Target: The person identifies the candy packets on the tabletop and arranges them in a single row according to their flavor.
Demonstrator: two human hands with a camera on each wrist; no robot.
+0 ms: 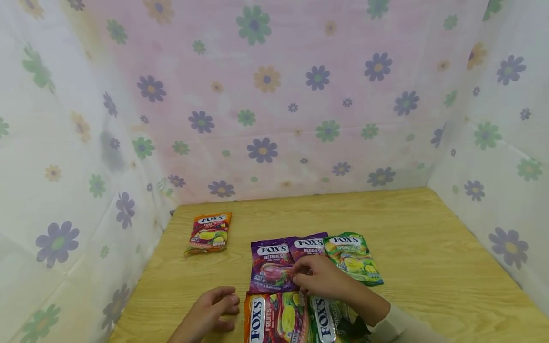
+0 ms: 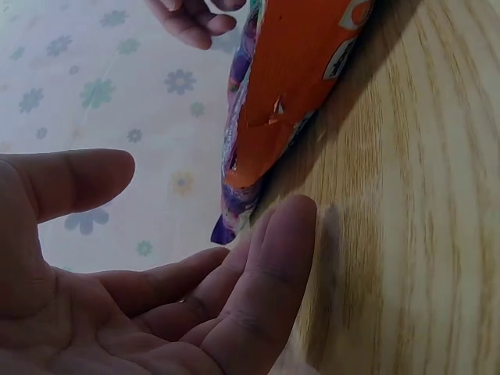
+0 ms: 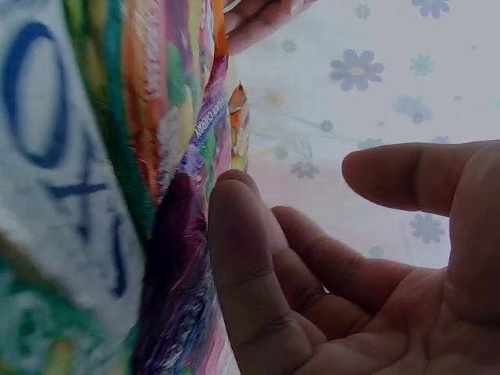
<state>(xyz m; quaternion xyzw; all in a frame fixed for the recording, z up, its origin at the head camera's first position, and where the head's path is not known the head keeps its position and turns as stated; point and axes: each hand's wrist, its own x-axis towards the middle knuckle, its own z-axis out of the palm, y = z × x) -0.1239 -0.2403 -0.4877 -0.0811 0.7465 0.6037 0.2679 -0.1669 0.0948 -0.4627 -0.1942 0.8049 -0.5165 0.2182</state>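
Observation:
My left hand rests near the wood-look tabletop, left of an orange Fox's Fruits candy bag. In the left wrist view its fingers are loosely bent with thumb apart, holding nothing. My right hand is over the purple Berries candy bags, fingers relaxed and nothing between them in the right wrist view. One Berries bag lies left of it; the second Berries bag is partly hidden behind it. A green Spring Tea bag adjoins on the right. Beneath my right forearm lies another green bag, partly covered.
Another Fox's Fruits bag lies apart at the table's back left. The wooden tabletop is enclosed by a flower-printed sheet at the back and both sides.

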